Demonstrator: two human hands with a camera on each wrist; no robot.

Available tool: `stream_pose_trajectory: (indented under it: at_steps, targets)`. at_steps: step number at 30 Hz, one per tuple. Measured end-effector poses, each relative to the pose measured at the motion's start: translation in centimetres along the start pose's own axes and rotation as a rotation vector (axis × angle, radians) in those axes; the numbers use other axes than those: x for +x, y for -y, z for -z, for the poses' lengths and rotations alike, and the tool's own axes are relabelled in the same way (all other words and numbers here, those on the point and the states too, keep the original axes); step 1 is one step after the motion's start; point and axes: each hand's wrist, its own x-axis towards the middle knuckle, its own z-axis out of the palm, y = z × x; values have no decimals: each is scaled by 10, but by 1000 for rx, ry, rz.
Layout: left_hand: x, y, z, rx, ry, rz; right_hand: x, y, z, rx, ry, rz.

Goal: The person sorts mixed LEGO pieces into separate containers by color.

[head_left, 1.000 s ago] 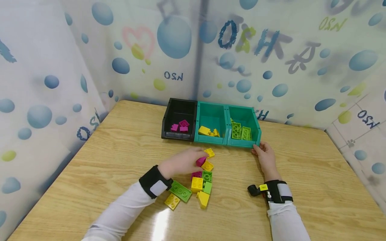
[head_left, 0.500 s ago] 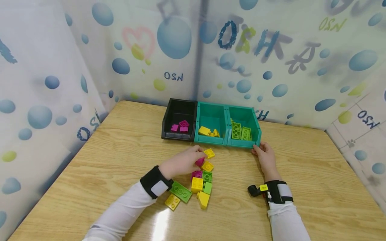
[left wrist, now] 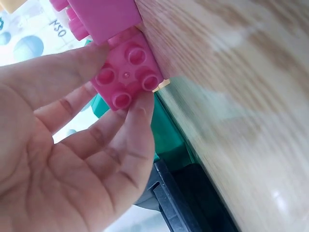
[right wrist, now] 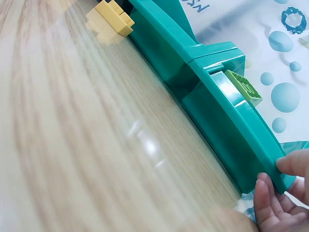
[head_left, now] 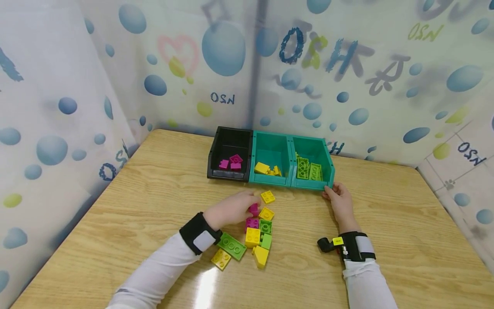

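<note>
My left hand [head_left: 231, 209] pinches a magenta toy brick [left wrist: 128, 70] between thumb and fingers, its studs facing the left wrist camera. Right beside it lies a second magenta brick [left wrist: 104, 17]. A yellow brick [head_left: 266, 213] is just to the right of the fingers, with another flat yellow brick [head_left: 268, 197] farther back. My right hand [head_left: 339, 204] grips the front right corner of the right-hand teal bin [right wrist: 231, 135], thumb over the rim and fingers below. Green bricks [head_left: 315, 171] lie in that bin.
Yellow bricks [head_left: 262, 168] lie in the middle teal bin [head_left: 270, 181]; magenta ones [head_left: 236, 165] lie in the black bin [head_left: 211, 167]. Toward me on the table are a long green brick [head_left: 231, 246], a flat yellow one [head_left: 221, 259] and a sloped yellow one [head_left: 261, 256].
My left hand has drawn slightly to the left with the magenta brick, which has turned in the fingers. My right hand has stayed at the bin's corner.
</note>
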Motion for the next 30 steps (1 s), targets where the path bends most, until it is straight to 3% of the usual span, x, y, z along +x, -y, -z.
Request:
stream_pose_trajectory:
  at_steps: [15, 22, 30]
  targets:
    - [0, 1, 4, -45, -57, 41, -2, -1, -1, 14, -3, 18]
    - [-3, 4, 10, -139, -103, 74, -1, 0, -1, 17, -3, 16]
    - [-5, 13, 22, -118, -249, 74, -2, 1, -1, 19, 5, 20]
